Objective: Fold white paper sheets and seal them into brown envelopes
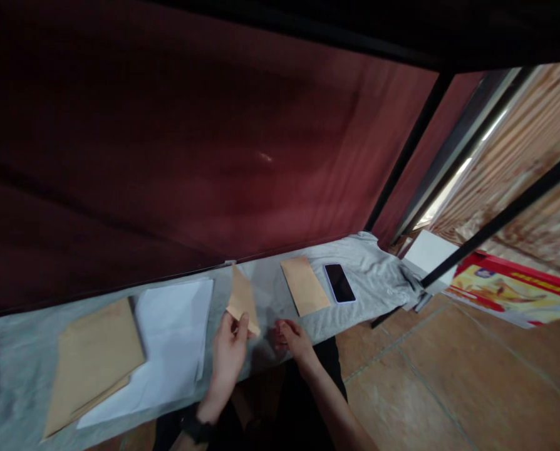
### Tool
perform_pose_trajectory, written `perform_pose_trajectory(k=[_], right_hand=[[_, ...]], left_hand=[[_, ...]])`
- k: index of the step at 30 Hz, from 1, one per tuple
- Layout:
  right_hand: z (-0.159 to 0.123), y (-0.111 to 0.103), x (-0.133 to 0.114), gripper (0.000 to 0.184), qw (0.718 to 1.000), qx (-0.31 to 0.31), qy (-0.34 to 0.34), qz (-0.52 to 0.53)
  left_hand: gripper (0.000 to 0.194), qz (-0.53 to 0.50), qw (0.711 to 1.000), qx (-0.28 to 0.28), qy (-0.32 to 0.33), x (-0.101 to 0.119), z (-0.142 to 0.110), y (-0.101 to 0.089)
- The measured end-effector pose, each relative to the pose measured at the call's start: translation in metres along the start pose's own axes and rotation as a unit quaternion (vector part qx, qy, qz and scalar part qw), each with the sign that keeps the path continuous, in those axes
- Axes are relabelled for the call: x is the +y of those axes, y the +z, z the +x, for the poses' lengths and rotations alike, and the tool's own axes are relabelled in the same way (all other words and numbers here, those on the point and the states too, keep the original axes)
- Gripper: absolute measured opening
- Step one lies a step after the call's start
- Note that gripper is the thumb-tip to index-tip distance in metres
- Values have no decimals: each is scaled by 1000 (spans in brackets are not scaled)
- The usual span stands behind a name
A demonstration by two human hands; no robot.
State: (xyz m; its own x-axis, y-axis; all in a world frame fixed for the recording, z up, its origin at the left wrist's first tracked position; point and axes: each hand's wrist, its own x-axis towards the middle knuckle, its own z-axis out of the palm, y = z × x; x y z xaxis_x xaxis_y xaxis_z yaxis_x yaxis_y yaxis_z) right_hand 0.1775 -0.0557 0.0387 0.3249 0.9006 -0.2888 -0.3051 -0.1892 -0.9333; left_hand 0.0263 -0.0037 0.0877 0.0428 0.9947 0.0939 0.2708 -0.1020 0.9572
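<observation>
My left hand (pixel 229 351) pinches the lower edge of a tan envelope (pixel 242 297) and holds it tilted up off the grey cloth-covered table (pixel 17 369). My right hand (pixel 293 338) rests on the cloth just right of the envelope, fingers curled with nothing visible in them. A second tan envelope (pixel 304 285) lies flat beyond the right hand. A stack of white paper sheets (pixel 167 338) lies left of my left hand, and a pile of tan envelopes (pixel 92 360) lies further left.
A dark-screened phone (pixel 339 282) lies on the cloth next to the flat envelope. A dark red wall (pixel 167 156) rises behind the table. A white box (pixel 430 254) and a red and yellow printed board (pixel 510 288) sit at the right above the tiled floor (pixel 449 388).
</observation>
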Motion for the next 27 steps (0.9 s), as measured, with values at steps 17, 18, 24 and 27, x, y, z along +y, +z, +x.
perform_pose_trajectory(k=[17,18,24,27], right_hand=[[-10,-8,37,37,994,-14,35,-105],[-9,-9,37,36,993,-14,27,-118],[-5,-17,31,36,957,31,-80,-277],[-14,-17,32,37,867,77,-206,-448]], left_hand=[[41,-215,944,34,-248,-65,-30,-2],[41,-201,948,26,-246,-66,-29,-5],[35,-122,965,1,-233,-74,-28,-1],[29,-87,967,-16,-238,-77,-26,2]])
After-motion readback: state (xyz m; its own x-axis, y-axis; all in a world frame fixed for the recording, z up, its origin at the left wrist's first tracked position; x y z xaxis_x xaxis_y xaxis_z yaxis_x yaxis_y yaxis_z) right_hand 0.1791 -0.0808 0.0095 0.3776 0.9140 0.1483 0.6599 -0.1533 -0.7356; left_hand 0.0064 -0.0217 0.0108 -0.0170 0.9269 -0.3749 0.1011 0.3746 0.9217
